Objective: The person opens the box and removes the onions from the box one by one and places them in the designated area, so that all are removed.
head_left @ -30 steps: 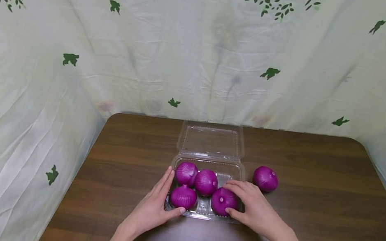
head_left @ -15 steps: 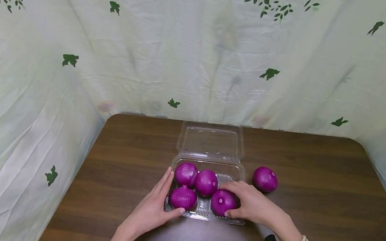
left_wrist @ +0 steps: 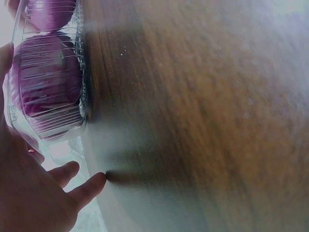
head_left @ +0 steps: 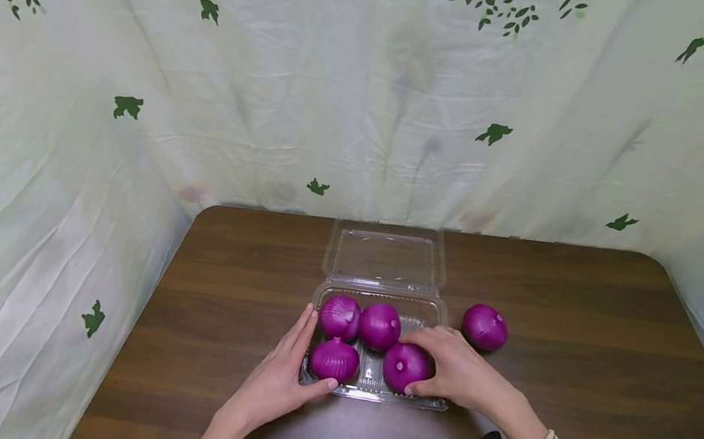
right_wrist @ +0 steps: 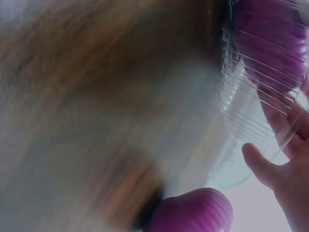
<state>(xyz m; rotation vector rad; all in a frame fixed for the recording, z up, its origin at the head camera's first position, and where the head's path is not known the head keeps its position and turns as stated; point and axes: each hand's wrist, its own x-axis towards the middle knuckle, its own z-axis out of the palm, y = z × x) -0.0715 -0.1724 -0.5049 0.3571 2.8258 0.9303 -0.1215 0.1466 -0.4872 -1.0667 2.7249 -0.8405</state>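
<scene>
A clear plastic clamshell container (head_left: 368, 387) lies with its lid (head_left: 385, 258) folded back. Inside at the left, one purple onion (head_left: 340, 316) sits behind another onion (head_left: 335, 360), and a third onion (head_left: 380, 327) is at the back middle. My right hand (head_left: 456, 368) grips an onion (head_left: 406, 368) at the container's front right, thumb in front and fingers over its back. With straight fingers along the left wall and thumb at the front rim, my left hand (head_left: 276, 383) steadies the container. The left wrist view shows onions (left_wrist: 46, 75) through the ribbed wall.
One more purple onion (head_left: 484, 327) lies on the brown wooden table (head_left: 579, 344), right of the container. A pale curtain (head_left: 370, 101) with green leaf and bird prints hangs behind the table and along its sides.
My right hand has shifted slightly left with the onion in its grip. The back middle onion has moved a little back and to the right. My left hand stays in place.
</scene>
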